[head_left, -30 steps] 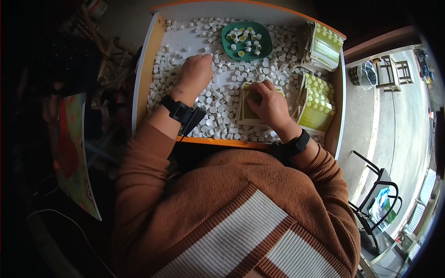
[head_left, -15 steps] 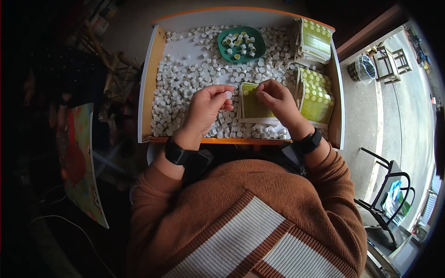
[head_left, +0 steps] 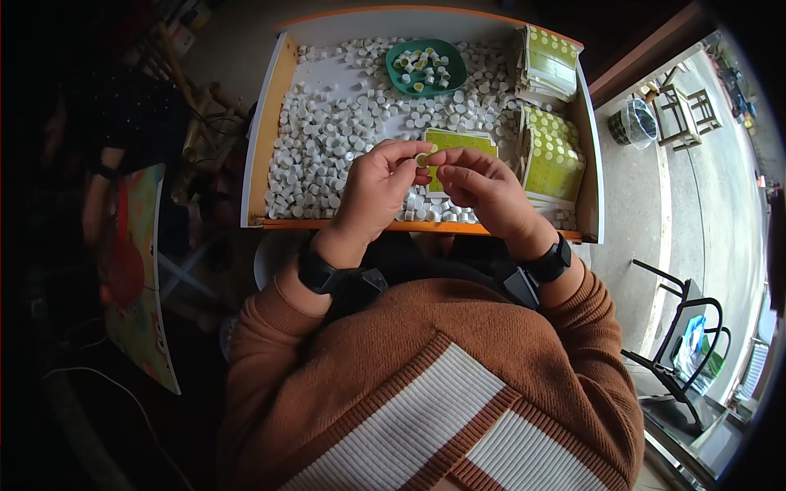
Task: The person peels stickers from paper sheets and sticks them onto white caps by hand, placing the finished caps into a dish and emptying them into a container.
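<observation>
Between finger and thumb, my left hand [head_left: 378, 186] pinches a small white cap [head_left: 422, 160] that shows a yellowish face. The closed fingertips of my right hand [head_left: 483, 186] touch the cap's right side; whether they hold a sticker is too small to tell. Just beyond and below both hands lies a stack of green sticker sheets [head_left: 463, 141], partly covered by them. Loose white caps [head_left: 319, 155] spread around it in the tray. A green dish [head_left: 448, 83] at the far side holds caps, several with yellow-green faces.
The white tray has an orange front edge [head_left: 368, 226]. More green sheets [head_left: 553, 61] [head_left: 557, 164] are stacked at its right. At the left, a person's arm [head_left: 97, 204] is near a colourful board [head_left: 147, 327]. A chair [head_left: 692, 327], stools and a bin [head_left: 633, 124] stand right.
My left hand rose from the caps with a white cap and moved right. My right hand left the sheet stack and came to the cap, which now shows a yellowish face.
</observation>
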A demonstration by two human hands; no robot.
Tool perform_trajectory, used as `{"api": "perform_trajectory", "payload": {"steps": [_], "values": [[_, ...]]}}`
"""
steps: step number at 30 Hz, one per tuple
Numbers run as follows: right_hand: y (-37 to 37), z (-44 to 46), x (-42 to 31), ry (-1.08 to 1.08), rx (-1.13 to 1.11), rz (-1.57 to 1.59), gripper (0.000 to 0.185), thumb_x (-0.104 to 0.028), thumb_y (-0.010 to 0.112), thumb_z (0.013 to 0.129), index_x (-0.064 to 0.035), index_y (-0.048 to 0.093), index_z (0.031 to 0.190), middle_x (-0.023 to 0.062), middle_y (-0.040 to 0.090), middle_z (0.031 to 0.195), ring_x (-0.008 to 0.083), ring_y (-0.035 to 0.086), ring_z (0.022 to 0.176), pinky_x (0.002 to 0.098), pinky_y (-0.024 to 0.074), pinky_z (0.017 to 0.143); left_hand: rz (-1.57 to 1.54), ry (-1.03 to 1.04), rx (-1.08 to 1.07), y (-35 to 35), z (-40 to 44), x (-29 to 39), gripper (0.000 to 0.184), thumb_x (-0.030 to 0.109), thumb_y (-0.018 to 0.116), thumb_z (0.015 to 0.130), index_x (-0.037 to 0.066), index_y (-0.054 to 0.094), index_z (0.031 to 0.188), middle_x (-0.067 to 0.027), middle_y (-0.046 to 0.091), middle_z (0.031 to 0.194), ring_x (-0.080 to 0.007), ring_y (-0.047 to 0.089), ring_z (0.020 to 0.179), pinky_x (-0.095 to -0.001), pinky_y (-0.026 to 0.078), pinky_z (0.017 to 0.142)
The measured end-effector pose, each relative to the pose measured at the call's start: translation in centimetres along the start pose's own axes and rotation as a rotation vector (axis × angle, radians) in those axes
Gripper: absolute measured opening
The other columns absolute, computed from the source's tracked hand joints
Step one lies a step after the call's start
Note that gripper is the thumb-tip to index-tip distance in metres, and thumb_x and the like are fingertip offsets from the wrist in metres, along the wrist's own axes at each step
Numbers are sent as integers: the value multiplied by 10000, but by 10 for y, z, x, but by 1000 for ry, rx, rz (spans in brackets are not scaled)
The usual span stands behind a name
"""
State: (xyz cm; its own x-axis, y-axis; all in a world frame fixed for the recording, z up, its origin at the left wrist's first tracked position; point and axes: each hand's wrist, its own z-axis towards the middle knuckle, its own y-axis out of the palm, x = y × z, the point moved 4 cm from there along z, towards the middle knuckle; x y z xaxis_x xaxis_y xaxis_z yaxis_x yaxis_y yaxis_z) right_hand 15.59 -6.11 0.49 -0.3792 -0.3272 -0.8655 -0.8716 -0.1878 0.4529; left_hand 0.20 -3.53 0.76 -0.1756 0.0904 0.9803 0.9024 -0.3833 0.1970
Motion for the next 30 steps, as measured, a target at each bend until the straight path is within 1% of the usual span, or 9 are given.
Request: {"api": "perform_trajectory", "payload": {"steps": [5,8,12,13,15,21,25,28,30], "values": [[6,-6,-3,-19,-13,-47,223,-114,562,902,-17,603,1098,-38,571,796,23,393,602,177,323,538,82,133,57,4,-1,2,219,-38,492,889,-37,628,1060,-85,595,1054,-136,630,794,-247,527,735],[9,-10,-5,-22,-16,-45,228,-113,559,906,-22,599,1111,-40,591,818,16,407,620,172,336,549,401,324,87,7,-5,13,205,-35,505,880,-42,631,1042,-81,609,1003,-148,634,784,-258,530,718],[-1,-6,-1,-27,27,-190,208,-81,585,892,-18,588,1089,-8,577,809,44,478,674,185,406,607,600,270,111,4,-1,3,202,-3,485,915,-38,615,1066,-84,612,962,-137,625,867,-261,534,772],[-12,-1,-1,-155,125,-439,217,-77,601,869,-15,579,1076,17,581,820,75,507,686,210,428,623,600,269,108,-1,1,0,202,-3,485,915,-38,615,1066,-84,612,962,-137,625,867,-261,534,772],[-34,7,-2,-412,322,-940,243,-68,634,823,-11,562,1048,67,588,842,137,563,709,260,474,654,232,66,176,-22,10,-13,163,38,515,903,-4,635,1005,-64,616,880,-136,623,776,-253,517,676],[-65,27,14,-532,315,-1240,325,-68,675,730,-15,543,1022,145,569,935,301,608,818,355,506,717,-261,-277,264,-59,27,-14,148,117,516,921,18,626,915,-32,596,804,-107,581,671,-245,491,613],[-64,35,14,-456,309,-1279,342,-78,681,709,-32,556,1023,152,559,974,352,600,858,387,508,735,124,-337,235,-76,52,-32,131,160,606,866,30,619,877,-35,594,780,-174,588,676,-309,491,619],[-60,39,9,-387,314,-1298,334,-90,679,716,-42,564,1026,147,558,974,349,600,858,390,508,743,1278,300,60,-53,68,-23,158,163,682,786,50,626,880,-75,593,770,-266,593,704,-360,490,631],[-57,41,6,-360,302,-1302,332,-105,680,718,-60,575,1030,143,557,973,351,599,860,395,508,745,1324,337,15,-50,79,-31,168,159,695,764,54,627,876,-85,595,782,-285,591,711,-368,489,635]]}}
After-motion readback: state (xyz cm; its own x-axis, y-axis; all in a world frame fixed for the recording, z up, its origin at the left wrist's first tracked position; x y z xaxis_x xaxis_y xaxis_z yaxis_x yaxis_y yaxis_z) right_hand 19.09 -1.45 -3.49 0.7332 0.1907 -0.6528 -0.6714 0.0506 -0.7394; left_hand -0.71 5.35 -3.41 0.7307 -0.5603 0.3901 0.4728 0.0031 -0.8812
